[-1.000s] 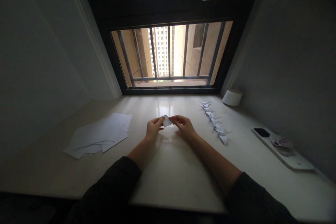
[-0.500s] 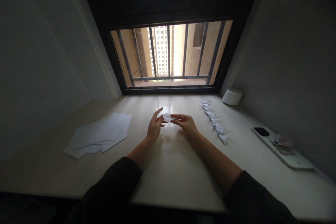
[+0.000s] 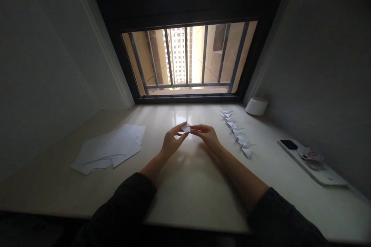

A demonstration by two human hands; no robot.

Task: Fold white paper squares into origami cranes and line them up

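A small folded piece of white paper [image 3: 186, 127] is held above the pale desk [image 3: 188, 185], just in front of the window. My left hand [image 3: 171, 141] pinches its left side between thumb and fingers. My right hand [image 3: 207, 134] pinches its right side with the fingertips. Both forearms in dark sleeves reach in from the bottom edge.
A loose stack of white sheets [image 3: 108, 148] lies at the left. A row of several folded paper figures [image 3: 237, 133] runs along the right. A white round container [image 3: 256, 106] stands in the far right corner. A phone on a white tray [image 3: 311, 160] lies by the right wall.
My left hand's fingers, stretched out half a second ago, have closed back onto the folded paper. The paper sits a little higher than a second ago. My right hand has kept its hold.
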